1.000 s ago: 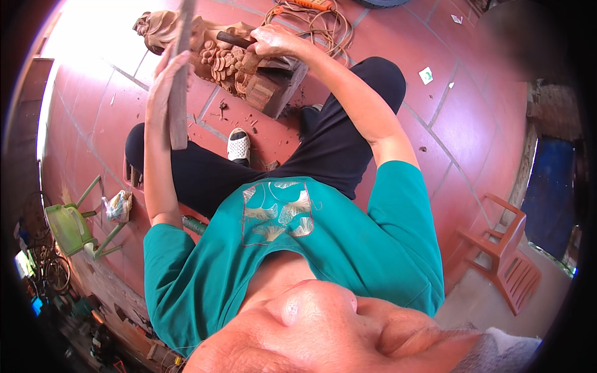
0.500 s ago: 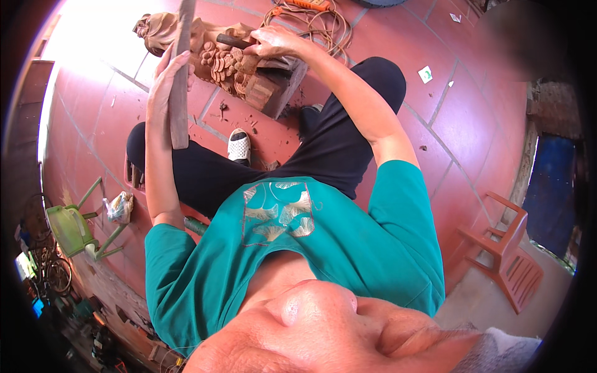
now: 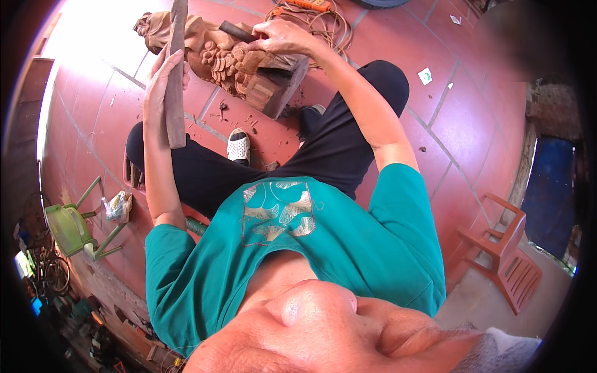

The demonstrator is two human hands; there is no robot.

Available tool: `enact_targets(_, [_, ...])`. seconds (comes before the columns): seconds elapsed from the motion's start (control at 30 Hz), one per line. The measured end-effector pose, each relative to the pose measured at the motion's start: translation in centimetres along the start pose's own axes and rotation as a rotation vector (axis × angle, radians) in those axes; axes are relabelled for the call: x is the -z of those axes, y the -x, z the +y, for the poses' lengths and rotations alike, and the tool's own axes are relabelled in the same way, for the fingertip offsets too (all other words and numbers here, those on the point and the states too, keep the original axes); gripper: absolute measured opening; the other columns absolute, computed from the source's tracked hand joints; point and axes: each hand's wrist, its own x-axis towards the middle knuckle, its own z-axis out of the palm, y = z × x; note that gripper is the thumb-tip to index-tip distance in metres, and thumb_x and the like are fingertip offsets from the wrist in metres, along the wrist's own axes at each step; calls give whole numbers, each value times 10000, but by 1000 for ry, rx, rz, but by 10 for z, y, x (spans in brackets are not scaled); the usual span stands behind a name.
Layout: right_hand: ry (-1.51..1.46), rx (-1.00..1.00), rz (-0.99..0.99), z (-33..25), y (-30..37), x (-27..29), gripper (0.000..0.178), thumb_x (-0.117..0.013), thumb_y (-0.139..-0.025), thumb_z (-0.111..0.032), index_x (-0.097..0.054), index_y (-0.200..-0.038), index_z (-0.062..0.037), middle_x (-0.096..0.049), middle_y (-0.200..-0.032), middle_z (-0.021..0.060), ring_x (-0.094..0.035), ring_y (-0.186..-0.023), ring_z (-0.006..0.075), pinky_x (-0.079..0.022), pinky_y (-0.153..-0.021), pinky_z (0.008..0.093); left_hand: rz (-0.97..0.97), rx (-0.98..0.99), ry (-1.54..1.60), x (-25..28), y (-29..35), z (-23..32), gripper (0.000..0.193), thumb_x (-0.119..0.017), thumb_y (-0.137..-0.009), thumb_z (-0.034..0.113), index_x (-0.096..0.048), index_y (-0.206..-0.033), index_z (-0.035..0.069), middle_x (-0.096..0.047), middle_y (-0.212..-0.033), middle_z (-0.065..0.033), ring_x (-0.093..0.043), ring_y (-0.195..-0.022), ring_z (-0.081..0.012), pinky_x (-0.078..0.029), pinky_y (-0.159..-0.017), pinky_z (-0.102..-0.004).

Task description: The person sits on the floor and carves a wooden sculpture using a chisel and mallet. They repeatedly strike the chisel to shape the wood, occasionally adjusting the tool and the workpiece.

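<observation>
On the floor in front of me lies a brown wooden carving (image 3: 225, 61), a robed figure with clustered round shapes and a blocky base. My left hand (image 3: 165, 79) grips a long flat wooden bar (image 3: 176, 99), held upright at the carving's left part and hiding some of it. My right hand (image 3: 280, 37) is closed around what looks like a chisel (image 3: 236, 31) over the carving's upper side. Its thick dark handle points left toward the bar, with a gap between them. The chisel's working end is hidden by my hand.
Wood chips (image 3: 249, 118) litter the red tiles by my feet. An orange power strip (image 3: 309, 5) with coiled cable lies beyond the carving. A green stool (image 3: 68, 230) and plastic bag (image 3: 118, 206) are at left, a brown plastic chair (image 3: 507, 248) at right.
My right hand and the chisel have shifted slightly up and to the right. The wooden bar in my left hand has moved a little to the left. The carving stays in place.
</observation>
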Motion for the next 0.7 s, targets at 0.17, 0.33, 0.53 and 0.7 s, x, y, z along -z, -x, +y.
enact_targets(0.17, [56,-39,-74,5,3,29,492,-672,-891,-446,-650,-1120,-11,-671,-943,156,-649,-910,269,-483,-812,389,8,30,1,3,0,0,502,-675,-932,284,-556,-1396,136,-594,-716,-13,-549,-546,-78,-436,-496,-225])
enact_targets(0.33, [3,-5,-6,6,11,35,490,-704,-872,-411,-649,-1186,-40,-672,-955,124,-644,-862,252,-506,-794,371,25,10,-8,5,-1,-4,511,-682,-928,281,-556,-1396,122,-595,-716,-13,-545,-544,-79,-441,-501,-228])
enact_targets(0.53, [-59,116,107,-20,9,19,426,-751,-874,-398,-621,-1031,-24,-646,-788,114,-622,-737,200,-489,-695,359,9,4,6,3,-3,-6,518,-683,-929,280,-547,-1398,107,-592,-711,-17,-539,-536,-83,-436,-499,-233])
enact_targets(0.7, [-103,77,200,-10,0,12,471,-785,-808,-428,-629,-978,-18,-671,-823,188,-681,-786,332,-514,-717,430,-31,-23,-34,2,-3,-7,539,-687,-933,291,-526,-1412,103,-586,-704,-14,-541,-541,-82,-431,-496,-232])
